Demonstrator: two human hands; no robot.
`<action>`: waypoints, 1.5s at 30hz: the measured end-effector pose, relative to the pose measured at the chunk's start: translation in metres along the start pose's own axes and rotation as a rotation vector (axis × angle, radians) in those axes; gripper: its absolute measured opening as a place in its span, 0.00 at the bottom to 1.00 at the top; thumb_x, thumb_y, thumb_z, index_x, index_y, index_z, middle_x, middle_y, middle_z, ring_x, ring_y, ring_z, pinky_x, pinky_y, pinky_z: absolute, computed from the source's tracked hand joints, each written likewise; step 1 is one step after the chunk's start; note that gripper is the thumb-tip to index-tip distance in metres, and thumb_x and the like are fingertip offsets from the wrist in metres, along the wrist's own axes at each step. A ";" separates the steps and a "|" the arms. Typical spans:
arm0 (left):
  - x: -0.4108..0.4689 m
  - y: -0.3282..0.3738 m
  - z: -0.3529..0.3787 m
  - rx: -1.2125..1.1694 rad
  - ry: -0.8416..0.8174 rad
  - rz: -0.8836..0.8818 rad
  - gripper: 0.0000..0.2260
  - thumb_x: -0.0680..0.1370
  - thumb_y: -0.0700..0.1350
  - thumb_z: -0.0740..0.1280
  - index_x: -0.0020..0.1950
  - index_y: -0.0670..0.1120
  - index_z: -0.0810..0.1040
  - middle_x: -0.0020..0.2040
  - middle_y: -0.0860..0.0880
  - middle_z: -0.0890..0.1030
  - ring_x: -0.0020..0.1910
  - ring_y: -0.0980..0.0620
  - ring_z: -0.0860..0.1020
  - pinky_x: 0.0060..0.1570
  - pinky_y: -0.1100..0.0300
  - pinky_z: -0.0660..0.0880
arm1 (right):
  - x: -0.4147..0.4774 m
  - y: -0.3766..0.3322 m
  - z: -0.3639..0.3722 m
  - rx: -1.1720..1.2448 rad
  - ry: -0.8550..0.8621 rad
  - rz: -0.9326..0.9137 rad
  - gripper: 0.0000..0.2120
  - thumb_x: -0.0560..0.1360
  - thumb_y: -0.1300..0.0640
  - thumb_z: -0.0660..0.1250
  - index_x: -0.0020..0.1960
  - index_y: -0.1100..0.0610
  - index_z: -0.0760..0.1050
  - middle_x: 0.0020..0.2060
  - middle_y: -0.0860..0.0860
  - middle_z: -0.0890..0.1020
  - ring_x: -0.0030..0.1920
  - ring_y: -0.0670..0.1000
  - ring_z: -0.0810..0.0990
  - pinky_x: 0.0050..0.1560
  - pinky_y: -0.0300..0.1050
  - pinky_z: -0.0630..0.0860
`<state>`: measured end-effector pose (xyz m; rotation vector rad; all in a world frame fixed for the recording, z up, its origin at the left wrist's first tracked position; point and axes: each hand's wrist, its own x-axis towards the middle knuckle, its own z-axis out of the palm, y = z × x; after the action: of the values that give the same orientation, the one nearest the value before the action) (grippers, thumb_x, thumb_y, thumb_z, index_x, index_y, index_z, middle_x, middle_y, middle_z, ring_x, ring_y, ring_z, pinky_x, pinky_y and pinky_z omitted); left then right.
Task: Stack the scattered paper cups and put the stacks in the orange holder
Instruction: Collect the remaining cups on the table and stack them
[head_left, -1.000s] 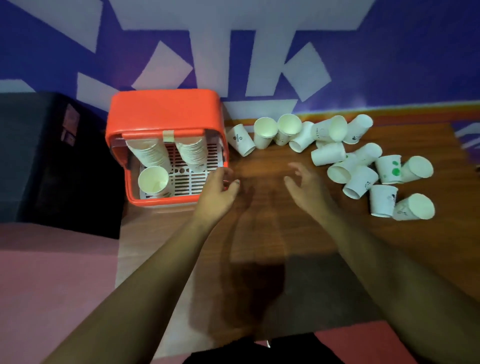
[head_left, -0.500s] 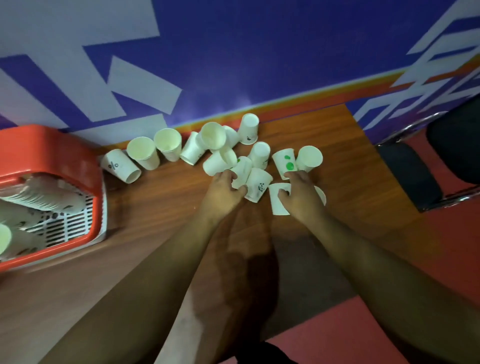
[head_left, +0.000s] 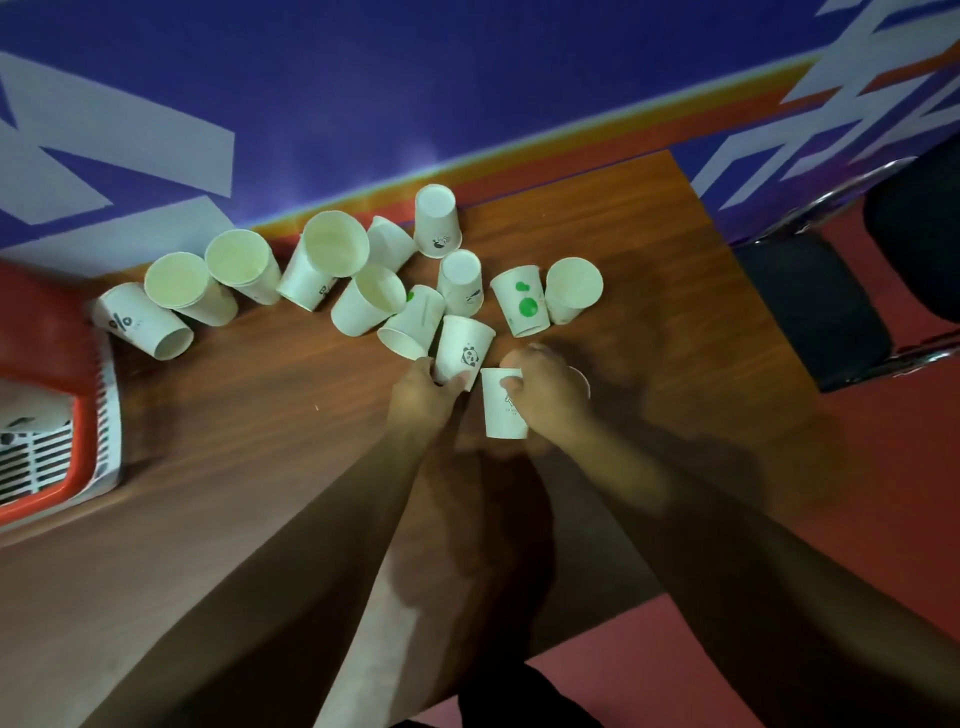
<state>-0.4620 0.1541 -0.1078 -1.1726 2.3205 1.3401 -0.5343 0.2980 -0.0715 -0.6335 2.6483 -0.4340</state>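
Observation:
Several white paper cups lie scattered on the wooden table (head_left: 260, 441) near the wall. My left hand (head_left: 423, 400) grips the narrow end of a panda-print cup (head_left: 465, 345). My right hand (head_left: 545, 392) holds a second cup (head_left: 501, 415), thumb on its side, with another cup partly hidden behind the hand. A green-dotted cup (head_left: 522, 301) lies just beyond my right hand. The orange holder (head_left: 57, 338) shows only partly at the left edge, with its white slotted tray (head_left: 36, 457).
A blue and white wall rises behind the table. A black chair (head_left: 831, 306) with a metal frame stands off the table's right end. The table's right edge runs close to the cups; red floor lies beyond.
My view has swung right, away from the holder. Both hands left the holder area, reached into the cup pile, and each closed on a cup.

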 end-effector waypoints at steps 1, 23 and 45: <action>0.000 -0.001 -0.001 -0.011 -0.013 0.006 0.24 0.78 0.54 0.70 0.69 0.41 0.74 0.61 0.44 0.80 0.59 0.43 0.79 0.53 0.52 0.75 | 0.000 0.003 -0.001 0.042 -0.001 0.005 0.08 0.78 0.53 0.67 0.56 0.53 0.78 0.55 0.51 0.80 0.55 0.52 0.79 0.45 0.42 0.70; -0.075 -0.066 -0.059 -0.290 -0.267 0.158 0.24 0.76 0.32 0.71 0.67 0.50 0.70 0.59 0.57 0.77 0.50 0.74 0.78 0.48 0.76 0.73 | -0.061 -0.019 -0.030 0.655 0.068 -0.106 0.04 0.75 0.59 0.70 0.48 0.57 0.82 0.37 0.44 0.82 0.38 0.45 0.81 0.42 0.40 0.77; -0.089 -0.094 -0.036 -0.173 -0.241 0.085 0.29 0.74 0.46 0.76 0.72 0.50 0.70 0.65 0.55 0.74 0.63 0.54 0.73 0.49 0.70 0.70 | -0.074 0.032 -0.022 0.446 0.186 0.235 0.31 0.73 0.47 0.73 0.72 0.50 0.66 0.66 0.51 0.72 0.62 0.49 0.73 0.51 0.33 0.70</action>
<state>-0.3277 0.1475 -0.0998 -0.9064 2.1395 1.6410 -0.4943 0.3655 -0.0430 -0.1474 2.6172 -1.0120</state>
